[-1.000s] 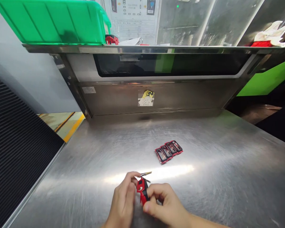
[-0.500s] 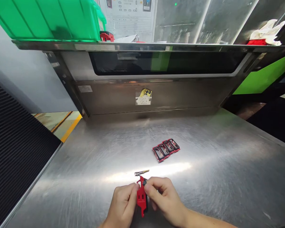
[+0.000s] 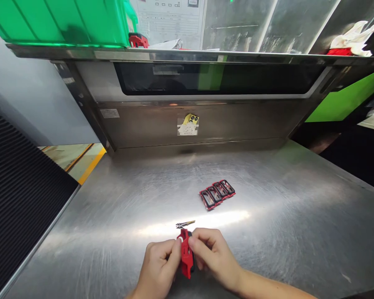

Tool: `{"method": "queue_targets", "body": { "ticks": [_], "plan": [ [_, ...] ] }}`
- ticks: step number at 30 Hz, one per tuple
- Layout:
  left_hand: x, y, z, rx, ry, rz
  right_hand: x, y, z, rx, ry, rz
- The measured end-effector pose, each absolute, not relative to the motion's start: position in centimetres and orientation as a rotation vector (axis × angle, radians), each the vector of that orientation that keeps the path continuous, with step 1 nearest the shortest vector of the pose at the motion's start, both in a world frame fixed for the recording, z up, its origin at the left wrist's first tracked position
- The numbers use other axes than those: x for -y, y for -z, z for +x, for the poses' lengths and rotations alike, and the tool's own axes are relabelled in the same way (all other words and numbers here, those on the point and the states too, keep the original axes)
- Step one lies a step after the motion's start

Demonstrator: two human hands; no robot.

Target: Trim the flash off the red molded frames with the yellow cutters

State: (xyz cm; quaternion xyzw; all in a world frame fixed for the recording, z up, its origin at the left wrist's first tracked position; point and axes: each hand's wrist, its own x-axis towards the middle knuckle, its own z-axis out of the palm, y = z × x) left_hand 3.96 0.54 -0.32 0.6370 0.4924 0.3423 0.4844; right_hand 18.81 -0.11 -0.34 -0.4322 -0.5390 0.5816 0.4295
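Left hand (image 3: 160, 263), right hand (image 3: 214, 258), both pinched closed on a red part (image 3: 185, 254) (black-edged), slim tool (image 3: 188, 223) just beyond

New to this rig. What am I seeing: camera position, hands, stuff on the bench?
No machine: these are a person's two bare hands. The view comes from a camera worn on the head, looking forward and down. The left hand and right hand together hold a red and black part. Just beyond, on the metal bench, lies a slim tool, too small to identify. Farther back, four red and black frames sit side by side in a slanted row.
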Motion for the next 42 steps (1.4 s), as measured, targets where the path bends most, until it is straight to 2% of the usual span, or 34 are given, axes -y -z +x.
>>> {"method": "queue_targets", "body": {
  "ticks": [7,25,32,39,42],
  "plan": [
    [-1.1,0.4,3.7,-1.261,-0.736,1.753,-0.5,-0.1,19.0,1.369,-1.473,-1.146],
    [-1.3,0.4,4.1,-1.274,-0.672,1.719,-1.1,0.7,19.2,1.309,-1.551,-1.016],
    [-1.7,0.4,4.2,-1.299,-0.672,1.348,-1.2,1.2,19.2,1.293,-1.677,-0.959],
    [-2.4,0.5,4.4,-1.282,-0.679,1.133,-0.2,0.7,19.0,1.495,-1.462,-1.012],
    [-2.2,0.5,4.3,-1.271,-0.717,1.142,-0.3,0.8,18.9,1.440,-1.477,-0.999]
  ]
}}
